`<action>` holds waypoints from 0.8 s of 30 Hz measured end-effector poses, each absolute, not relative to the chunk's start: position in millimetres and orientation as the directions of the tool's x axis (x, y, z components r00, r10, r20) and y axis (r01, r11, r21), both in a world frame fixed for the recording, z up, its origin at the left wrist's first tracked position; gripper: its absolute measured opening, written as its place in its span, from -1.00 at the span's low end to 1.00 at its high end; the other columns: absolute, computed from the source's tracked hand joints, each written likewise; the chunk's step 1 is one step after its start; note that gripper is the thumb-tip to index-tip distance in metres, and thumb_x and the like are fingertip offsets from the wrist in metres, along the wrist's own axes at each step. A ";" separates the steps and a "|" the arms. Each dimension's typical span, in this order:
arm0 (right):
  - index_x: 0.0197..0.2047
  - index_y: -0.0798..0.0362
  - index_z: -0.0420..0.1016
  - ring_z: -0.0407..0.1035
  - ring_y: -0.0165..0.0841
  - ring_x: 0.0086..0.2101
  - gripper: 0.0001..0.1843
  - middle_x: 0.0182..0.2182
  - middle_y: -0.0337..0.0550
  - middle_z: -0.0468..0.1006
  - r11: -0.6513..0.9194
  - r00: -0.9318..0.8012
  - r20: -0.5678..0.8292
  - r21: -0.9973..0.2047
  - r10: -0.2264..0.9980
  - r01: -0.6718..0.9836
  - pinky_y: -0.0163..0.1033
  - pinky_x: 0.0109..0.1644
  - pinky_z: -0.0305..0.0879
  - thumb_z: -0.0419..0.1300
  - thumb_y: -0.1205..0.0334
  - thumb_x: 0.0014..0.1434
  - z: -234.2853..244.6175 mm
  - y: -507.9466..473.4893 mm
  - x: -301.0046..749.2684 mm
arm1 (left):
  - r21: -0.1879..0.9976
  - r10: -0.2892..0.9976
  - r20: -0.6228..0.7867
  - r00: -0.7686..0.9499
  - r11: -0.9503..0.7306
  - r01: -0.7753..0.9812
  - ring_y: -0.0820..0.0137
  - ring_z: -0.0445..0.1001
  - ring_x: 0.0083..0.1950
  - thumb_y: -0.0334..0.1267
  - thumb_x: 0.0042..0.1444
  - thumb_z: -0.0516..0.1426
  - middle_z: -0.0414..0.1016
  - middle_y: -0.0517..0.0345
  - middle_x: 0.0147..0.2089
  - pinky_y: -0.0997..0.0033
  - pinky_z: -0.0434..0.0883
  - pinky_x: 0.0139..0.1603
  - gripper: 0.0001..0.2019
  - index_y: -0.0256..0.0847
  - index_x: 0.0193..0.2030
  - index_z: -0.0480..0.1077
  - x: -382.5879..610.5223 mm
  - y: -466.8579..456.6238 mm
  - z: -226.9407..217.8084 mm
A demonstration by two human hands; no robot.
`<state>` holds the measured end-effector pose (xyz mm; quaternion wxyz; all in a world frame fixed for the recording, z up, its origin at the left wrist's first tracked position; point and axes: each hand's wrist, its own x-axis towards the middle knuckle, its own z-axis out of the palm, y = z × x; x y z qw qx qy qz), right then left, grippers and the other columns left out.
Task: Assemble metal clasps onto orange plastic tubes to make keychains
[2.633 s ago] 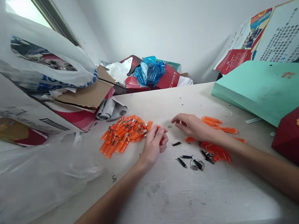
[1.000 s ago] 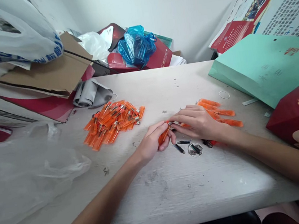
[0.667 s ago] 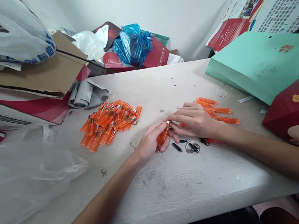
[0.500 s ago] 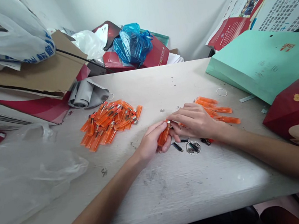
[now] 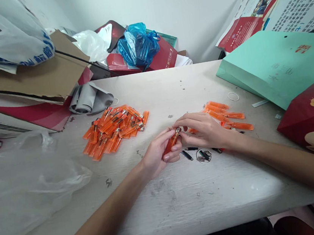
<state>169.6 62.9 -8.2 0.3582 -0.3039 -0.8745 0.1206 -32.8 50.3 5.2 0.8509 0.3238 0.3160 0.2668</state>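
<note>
My left hand (image 5: 158,153) is closed around an orange lighter body (image 5: 171,143), its metal top pointing up and to the right. My right hand (image 5: 204,130) pinches at that metal top with thumb and fingertips. A pile of several orange lighters (image 5: 114,129) lies to the left on the white table (image 5: 183,194). Behind my right hand lie more orange lighter bodies (image 5: 227,116). Small black parts (image 5: 186,154) and a metal ring (image 5: 203,155) rest just in front of my hands.
A torn cardboard box (image 5: 33,87) and white plastic bags (image 5: 24,179) crowd the left. A grey roll (image 5: 90,99) lies by the box. A blue bag (image 5: 136,45) sits at the back. A mint green bag (image 5: 276,66) and a red box (image 5: 311,114) stand at the right.
The view dropped toward the table. My right hand came over from the table to the lighter in my left hand and now pinches its metal top; both hands shifted slightly nearer.
</note>
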 end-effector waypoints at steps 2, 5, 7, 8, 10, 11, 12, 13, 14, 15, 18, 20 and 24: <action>0.02 0.07 0.54 0.56 -0.33 -0.18 -0.79 -0.12 -0.09 0.67 0.790 -0.550 0.568 -0.429 0.613 0.438 -0.21 -0.12 0.47 0.20 0.31 0.34 -8.9 62.5 169.7 | 0.711 0.642 -0.368 0.672 0.660 -0.241 0.65 -0.15 -0.64 -0.20 0.41 -0.06 0.14 0.32 -0.51 0.64 -0.03 -0.60 -0.78 -0.23 -0.23 0.27 -33.1 50.6 5.4; -0.01 0.07 0.56 0.56 -0.34 -0.21 -0.81 -0.14 -0.10 0.67 0.795 -0.540 0.584 -0.423 0.606 0.435 -0.22 -0.15 0.47 0.21 0.31 0.33 -9.4 62.5 169.5 | 0.703 0.618 -0.374 0.692 0.675 -0.222 0.65 -0.15 -0.64 -0.18 0.40 -0.06 0.14 0.31 -0.50 0.62 -0.05 -0.60 -0.76 -0.24 -0.25 0.27 -33.8 51.6 4.0; -0.03 0.08 0.57 0.56 -0.34 -0.23 -0.82 -0.16 -0.10 0.67 0.796 -0.547 0.579 -0.423 0.605 0.433 -0.22 -0.16 0.47 0.21 0.29 0.33 -8.7 63.3 169.3 | 0.708 0.612 -0.368 0.700 0.672 -0.215 0.66 -0.14 -0.64 -0.16 0.37 -0.05 0.14 0.30 -0.48 0.60 -0.07 -0.59 -0.76 -0.25 -0.26 0.27 -33.9 52.0 2.4; -0.03 0.08 0.57 0.55 -0.34 -0.24 -0.82 -0.17 -0.10 0.68 0.796 -0.555 0.570 -0.427 0.605 0.429 -0.22 -0.16 0.47 0.21 0.29 0.34 -7.6 63.8 169.3 | 0.717 0.616 -0.361 0.701 0.664 -0.215 0.66 -0.12 -0.64 -0.17 0.36 -0.04 0.16 0.29 -0.47 0.58 -0.08 -0.59 -0.77 -0.25 -0.26 0.27 -33.6 52.0 1.7; -0.02 0.09 0.57 0.55 -0.35 -0.26 -0.82 -0.19 -0.10 0.67 0.794 -0.580 0.543 -0.450 0.607 0.410 -0.22 -0.17 0.46 0.20 0.29 0.36 -4.1 65.2 169.8 | 0.745 0.642 -0.344 0.685 0.631 -0.217 0.65 -0.06 -0.64 -0.18 0.33 -0.03 0.21 0.26 -0.44 0.55 -0.08 -0.59 -0.79 -0.25 -0.27 0.26 -32.7 50.9 0.7; -0.02 0.09 0.57 0.54 -0.36 -0.27 -0.82 -0.20 -0.09 0.67 0.791 -0.591 0.530 -0.465 0.608 0.397 -0.23 -0.18 0.45 0.19 0.29 0.36 -1.6 65.7 170.3 | 0.764 0.665 -0.339 0.666 0.607 -0.218 0.64 -0.03 -0.64 -0.19 0.31 -0.02 0.22 0.25 -0.44 0.53 -0.07 -0.58 -0.81 -0.24 -0.28 0.25 -32.0 50.0 0.5; -0.02 0.09 0.57 0.54 -0.36 -0.28 -0.82 -0.21 -0.09 0.66 0.786 -0.600 0.516 -0.484 0.612 0.385 -0.24 -0.19 0.44 0.18 0.29 0.37 1.1 66.0 170.9 | 0.786 0.691 -0.335 0.641 0.580 -0.215 0.62 0.00 -0.63 -0.19 0.30 -0.02 0.22 0.26 -0.46 0.51 -0.06 -0.57 -0.82 -0.23 -0.28 0.24 -31.4 48.9 0.5; -0.03 0.09 0.57 0.53 -0.37 -0.29 -0.82 -0.22 -0.09 0.65 0.778 -0.608 0.500 -0.504 0.617 0.375 -0.25 -0.21 0.43 0.18 0.29 0.37 4.0 66.1 171.4 | 0.812 0.721 -0.331 0.609 0.546 -0.205 0.60 0.02 -0.62 -0.20 0.30 -0.01 0.20 0.28 -0.48 0.50 -0.04 -0.56 -0.83 -0.22 -0.29 0.22 -30.8 47.6 0.5; -0.05 0.09 0.57 0.52 -0.37 -0.29 -0.83 -0.23 -0.09 0.65 0.768 -0.613 0.484 -0.523 0.624 0.369 -0.25 -0.22 0.42 0.18 0.29 0.38 6.8 65.9 172.0 | 0.841 0.750 -0.327 0.575 0.508 -0.185 0.58 0.03 -0.61 -0.21 0.29 0.00 0.17 0.30 -0.51 0.48 -0.03 -0.54 -0.84 -0.21 -0.29 0.21 -30.3 46.4 0.6; -0.07 0.09 0.57 0.51 -0.38 -0.29 -0.85 -0.23 -0.09 0.64 0.757 -0.615 0.470 -0.541 0.633 0.367 -0.26 -0.22 0.42 0.17 0.29 0.37 9.3 65.5 172.3 | 0.871 0.778 -0.321 0.540 0.467 -0.156 0.57 0.03 -0.59 -0.22 0.29 0.02 0.14 0.33 -0.54 0.47 -0.02 -0.53 -0.85 -0.20 -0.30 0.20 -30.1 45.3 0.6; -0.11 0.07 0.56 0.50 -0.38 -0.28 -0.87 -0.21 -0.10 0.63 0.725 -0.607 0.440 -0.583 0.662 0.367 -0.25 -0.19 0.42 0.17 0.33 0.35 14.4 63.9 172.5 | 0.931 0.834 -0.296 0.466 0.360 -0.053 0.55 0.04 -0.56 -0.24 0.28 0.05 0.10 0.35 -0.55 0.46 -0.01 -0.50 -0.87 -0.19 -0.28 0.20 -30.4 43.2 0.0; -0.13 0.07 0.55 0.49 -0.38 -0.27 -0.89 -0.18 -0.10 0.62 0.702 -0.601 0.415 -0.602 0.683 0.381 -0.24 -0.16 0.42 0.18 0.35 0.34 15.6 63.1 172.0 | 0.948 0.851 -0.281 0.443 0.318 -0.009 0.54 0.05 -0.54 -0.25 0.28 0.05 0.11 0.35 -0.53 0.45 0.00 -0.50 -0.89 -0.18 -0.26 0.20 -30.8 42.6 -0.4; -0.14 0.08 0.52 0.44 -0.42 -0.32 -0.93 -0.21 -0.14 0.58 0.632 -0.585 0.332 -0.642 0.740 0.434 -0.27 -0.19 0.37 0.21 0.36 0.32 15.9 62.2 170.3 | 0.963 0.873 -0.261 0.413 0.262 0.054 0.53 0.06 -0.52 -0.24 0.31 0.02 0.12 0.35 -0.53 0.46 0.04 -0.48 -0.88 -0.17 -0.26 0.20 -29.6 40.7 0.7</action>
